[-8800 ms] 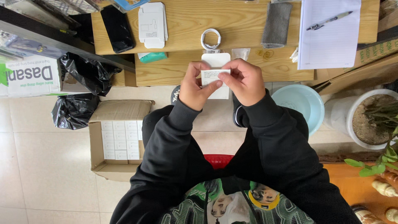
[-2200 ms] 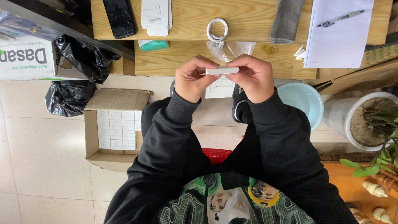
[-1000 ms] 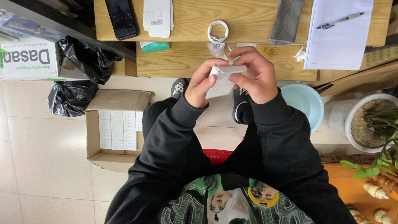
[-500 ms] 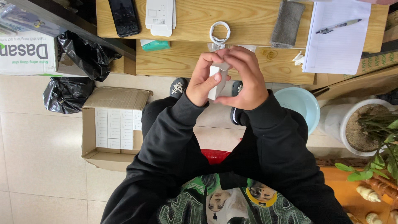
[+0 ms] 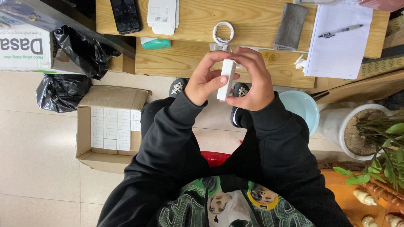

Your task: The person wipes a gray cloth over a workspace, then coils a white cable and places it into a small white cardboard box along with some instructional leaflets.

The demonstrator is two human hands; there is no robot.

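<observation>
Both hands grasp one small white box (image 5: pixel 226 79), held upright on its narrow edge above the lap. On the near side the left hand (image 5: pixel 206 80) clamps it, thumb laid across the box's face, while the right hand (image 5: pixel 252 80) wraps round the far side with fingers curled over the top end. The box is plain white, oblong and slim, and no marking can be made out on the side that shows.

Taking the wooden desk (image 5: pixel 256 21) as the landmark, the held box hangs just in front of its lower shelf edge. On the desk top, directly beyond the hands, lies a coiled white cable (image 5: pixel 223 32). Left of the coil sits a flat white package (image 5: pixel 162 14) with faint grey line drawings, and further left a black phone (image 5: pixel 125 16). A small teal packet (image 5: pixel 155 43) rests on the lower shelf beneath the white package. Right of the coil lie a grey cloth (image 5: pixel 291 26), then a white lined notepad (image 5: pixel 338 40) with a pen (image 5: pixel 340 30) across it.

Off the desk's left end, on the floor, stands an open brown cardboard carton (image 5: pixel 110 124) packed with rows of identical small white boxes. Black plastic bags (image 5: pixel 63 90) lie beside it, and a large white printed carton (image 5: pixel 25 48) sits further back.
</observation>
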